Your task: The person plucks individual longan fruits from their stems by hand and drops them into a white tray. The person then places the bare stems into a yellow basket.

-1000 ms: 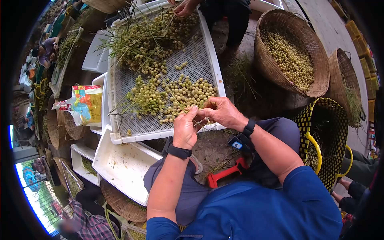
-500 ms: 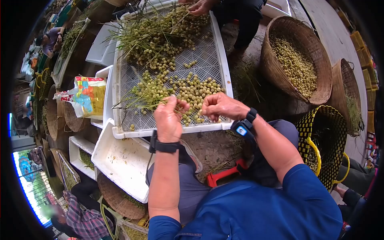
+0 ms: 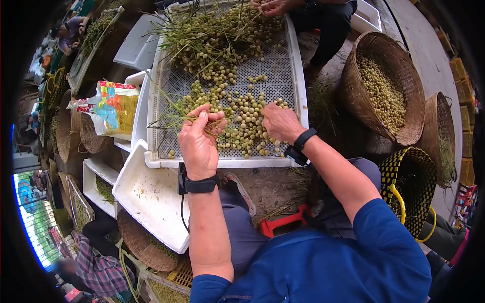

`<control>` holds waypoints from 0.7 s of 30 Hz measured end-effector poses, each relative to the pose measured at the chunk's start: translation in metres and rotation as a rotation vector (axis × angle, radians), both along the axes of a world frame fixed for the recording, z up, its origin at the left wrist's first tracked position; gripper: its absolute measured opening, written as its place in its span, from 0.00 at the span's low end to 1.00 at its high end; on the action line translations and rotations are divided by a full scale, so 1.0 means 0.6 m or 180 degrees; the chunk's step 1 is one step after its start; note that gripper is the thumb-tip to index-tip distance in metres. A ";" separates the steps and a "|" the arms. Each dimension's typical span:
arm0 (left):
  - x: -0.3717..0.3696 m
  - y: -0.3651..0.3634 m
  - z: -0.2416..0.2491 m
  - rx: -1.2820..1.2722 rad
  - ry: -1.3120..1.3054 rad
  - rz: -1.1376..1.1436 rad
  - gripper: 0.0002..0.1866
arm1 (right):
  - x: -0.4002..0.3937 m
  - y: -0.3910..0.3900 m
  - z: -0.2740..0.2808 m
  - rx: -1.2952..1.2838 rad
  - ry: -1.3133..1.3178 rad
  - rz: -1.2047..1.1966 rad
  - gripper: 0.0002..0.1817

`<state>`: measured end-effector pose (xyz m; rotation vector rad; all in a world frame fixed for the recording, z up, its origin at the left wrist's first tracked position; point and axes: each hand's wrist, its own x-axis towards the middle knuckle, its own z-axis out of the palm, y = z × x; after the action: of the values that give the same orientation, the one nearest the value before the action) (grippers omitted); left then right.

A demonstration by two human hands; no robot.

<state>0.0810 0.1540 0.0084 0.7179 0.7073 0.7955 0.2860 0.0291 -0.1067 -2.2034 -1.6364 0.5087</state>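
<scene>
A white-rimmed mesh tray (image 3: 230, 163) holds loose round yellow-green fruit (image 3: 248, 112) and a heap of fruit still on green stems (image 3: 194, 38). My left hand (image 3: 198, 136) is closed above the tray's near left part, its fingers curled around thin green stems (image 3: 174, 115) that stick out to the left. Small fruit lies just beyond those fingers. Over the loose fruit on the right, my right hand (image 3: 283, 122) is bent downward with its fingers drawn together. Its fingertips are partly hidden, so whether fruit is in them cannot be made out.
Another person's hand (image 3: 273, 6) works at the tray's far side. Right of the tray stand a wicker basket (image 3: 348, 76) of fruit and a black-yellow woven basket (image 3: 386, 174). On the left are a white foam box (image 3: 151, 207) and a printed bag (image 3: 118, 108). A red object (image 3: 288, 221) lies between my legs.
My right hand has moved right and up from near the left hand, down onto the loose fruit. My left hand has shifted slightly left and turned. The whole view has shifted a little.
</scene>
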 end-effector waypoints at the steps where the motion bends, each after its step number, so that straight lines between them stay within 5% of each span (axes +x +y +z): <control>1: 0.002 0.002 0.003 0.0031 0.0104 -0.0012 0.09 | 0.000 -0.013 -0.001 0.0280 0.0210 0.0003 0.10; 6: 0.015 -0.008 0.015 0.0035 0.0432 -0.0156 0.09 | 0.020 -0.067 0.022 0.0506 0.1594 -0.0278 0.13; 8: 0.019 -0.015 0.017 0.0117 0.0736 -0.0230 0.09 | 0.029 -0.080 0.057 -0.0766 0.2286 -0.0506 0.13; 12: 0.018 -0.020 0.018 0.0127 0.0734 -0.0232 0.10 | 0.018 -0.076 0.049 0.0270 0.1075 -0.0593 0.14; 21: 0.022 -0.018 0.023 0.0320 0.0879 -0.0376 0.11 | -0.017 -0.032 0.026 -0.0083 0.0439 -0.0159 0.21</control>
<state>0.0943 0.1433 0.0223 0.9638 0.8687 0.6330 0.2759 0.0099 -0.0911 -2.1697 -1.5084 0.6560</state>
